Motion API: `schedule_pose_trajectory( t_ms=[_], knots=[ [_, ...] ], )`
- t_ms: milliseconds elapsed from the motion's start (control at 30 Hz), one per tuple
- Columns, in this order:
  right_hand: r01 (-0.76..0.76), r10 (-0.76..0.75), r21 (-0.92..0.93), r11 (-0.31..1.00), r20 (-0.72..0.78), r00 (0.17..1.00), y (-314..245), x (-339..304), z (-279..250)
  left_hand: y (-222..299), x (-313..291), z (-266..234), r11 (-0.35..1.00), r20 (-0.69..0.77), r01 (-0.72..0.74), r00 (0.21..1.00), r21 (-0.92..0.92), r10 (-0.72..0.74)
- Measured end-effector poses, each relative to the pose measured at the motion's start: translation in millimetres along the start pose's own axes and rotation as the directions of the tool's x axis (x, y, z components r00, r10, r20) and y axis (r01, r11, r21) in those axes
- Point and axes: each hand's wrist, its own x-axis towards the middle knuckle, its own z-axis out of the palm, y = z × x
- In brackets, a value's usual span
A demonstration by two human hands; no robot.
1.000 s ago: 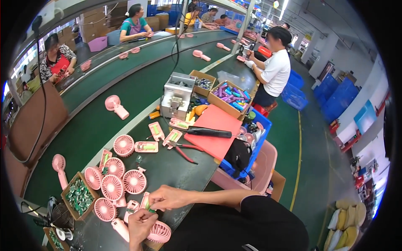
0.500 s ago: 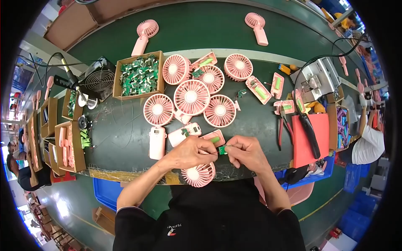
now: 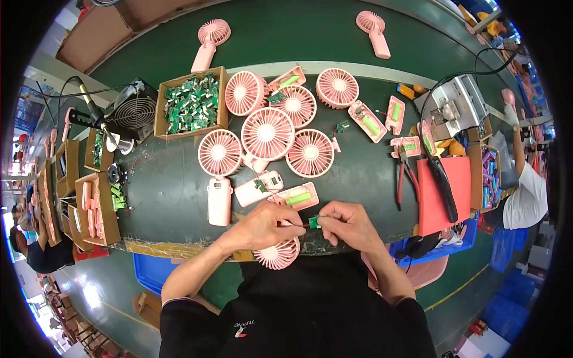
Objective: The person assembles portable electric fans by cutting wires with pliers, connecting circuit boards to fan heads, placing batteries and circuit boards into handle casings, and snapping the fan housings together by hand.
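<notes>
Pinching a green board (image 3: 314, 222), right hand (image 3: 349, 225) hiding one end, left hand (image 3: 265, 225) pinched together, its hold too fine to make out, pink fan (image 3: 279, 255) partly covered there.

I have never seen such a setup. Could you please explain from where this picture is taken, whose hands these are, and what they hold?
These are a person's two bare hands, no robot. The picture comes from a wide fisheye camera worn on the head, looking down, so straight edges look bent. The right hand pinches a small green circuit board; the left hand is close beside it, but whether it holds anything is unclear. On the dark workbench lie pink handheld fans, an open pink shell with a green cylinder inside, red-handled pliers and a cardboard box filled with loose circuit boards.
</notes>
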Motion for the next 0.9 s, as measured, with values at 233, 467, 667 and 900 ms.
schedule_pose_trajectory(
  t_ms=[233, 467, 667, 900],
  knots=[
    [0.042, -0.043, 0.022, 0.999, 0.048, 0.998, -1, 3, -1, 1, -4, 2, 1.000, -0.025, 0.028, 0.999, 0.013, -0.028],
    [0.022, -0.020, -0.019, 1.000, 0.082, 0.996, 0, -1, 6, 4, -14, 8, 0.999, -0.026, -0.010, 1.000, -0.034, 0.009],
    [0.002, 0.001, -0.024, 1.000, 0.115, 0.993, 0, 10, 8, -6, -23, 4, 0.993, -0.077, 0.068, 0.994, -0.093, -0.075],
    [-0.045, 0.056, -0.075, 0.996, 0.149, 0.987, -4, 11, 13, -4, -25, 6, 0.958, -0.033, 0.095, 0.994, -0.269, -0.108]
  ],
)
